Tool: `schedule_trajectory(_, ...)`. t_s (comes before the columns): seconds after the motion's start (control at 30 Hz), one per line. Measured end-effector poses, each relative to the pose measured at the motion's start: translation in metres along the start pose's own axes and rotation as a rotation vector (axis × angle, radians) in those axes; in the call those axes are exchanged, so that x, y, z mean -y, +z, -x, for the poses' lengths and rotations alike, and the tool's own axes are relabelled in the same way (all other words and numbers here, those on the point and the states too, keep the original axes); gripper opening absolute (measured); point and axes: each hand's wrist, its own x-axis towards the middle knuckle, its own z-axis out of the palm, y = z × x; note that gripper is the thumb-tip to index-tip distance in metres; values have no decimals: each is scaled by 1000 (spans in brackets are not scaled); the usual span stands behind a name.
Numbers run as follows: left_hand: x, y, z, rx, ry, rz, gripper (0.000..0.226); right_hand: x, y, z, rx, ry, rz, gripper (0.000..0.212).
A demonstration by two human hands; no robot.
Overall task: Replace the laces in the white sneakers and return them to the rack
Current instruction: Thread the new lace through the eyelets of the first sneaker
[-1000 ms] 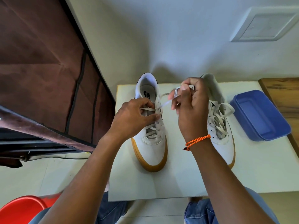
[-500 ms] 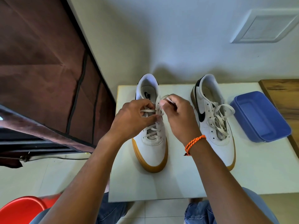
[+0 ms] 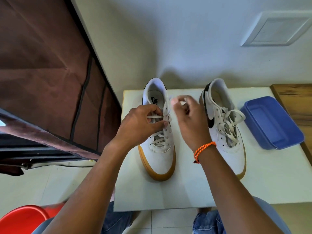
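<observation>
Your left hand (image 3: 140, 125) pinches the lace (image 3: 156, 117) across the left sneaker (image 3: 160, 132) on the desk (image 3: 270, 174); your right hand (image 3: 189, 120) grips its blurred free end. The right sneaker (image 3: 222, 129) stands beside it.

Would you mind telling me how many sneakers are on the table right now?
2. One sneaker stands left of centre on the table, under both hands; the other sneaker stands to its right, beside the blue tub. None appears hidden.
</observation>
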Motion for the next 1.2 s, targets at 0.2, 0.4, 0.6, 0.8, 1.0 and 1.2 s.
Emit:
schedule_trajectory(0.2, -2, 0, 2, 9, 37, -7, 21, -1, 4, 8, 81, -73, 302, 31)
schedule_trajectory(0.4, -1, -3, 1, 15, 12, -8, 23, 9, -3, 1, 10, -115, 89, 40)
schedule_trajectory(0.6, -5, -4, 1, 12, -6, -40, 25, 24, -15, -3, -213, -181, -168, 26)
schedule_trajectory(0.8, -10, -7, 7, -70, 12, -227, 32, 8, -3, -1, -115, -71, -53, 27)
schedule_trajectory(1.0, -16, -9, 11, -112, 43, -342, 36, -5, 3, 6, 85, -104, 317, 27)
schedule_trajectory(1.2, -15, -9, 9, -91, 3, -304, 40, -1, -1, 1, -12, -48, 231, 29)
